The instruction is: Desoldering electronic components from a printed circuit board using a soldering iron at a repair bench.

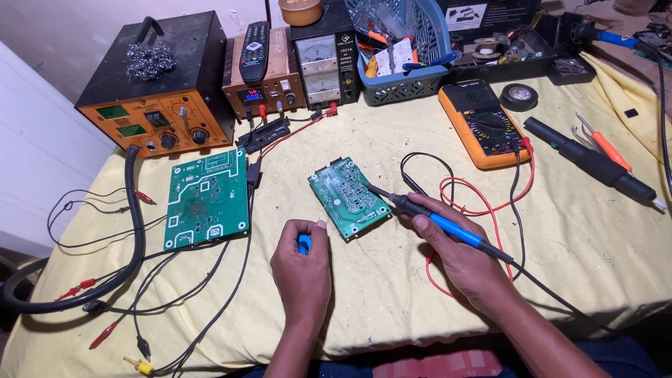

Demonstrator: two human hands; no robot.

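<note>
My right hand (458,245) grips a blue-handled soldering iron (427,213), its dark tip resting on the right side of a small green circuit board (348,196) that lies tilted on the yellow cloth. A black cord runs from the iron's back end past my wrist. My left hand (302,269) is closed around a small blue object (304,243), just below and left of that board, not touching it. A larger green circuit board (207,198) lies further left, away from both hands.
At the back stand an orange-and-black station (162,87), a small supply with a remote on it (260,73), an analog-meter supply (323,59) and a blue basket of tools (402,52). An orange multimeter (481,124), black hot-air handle (595,162) and loose leads surround the boards.
</note>
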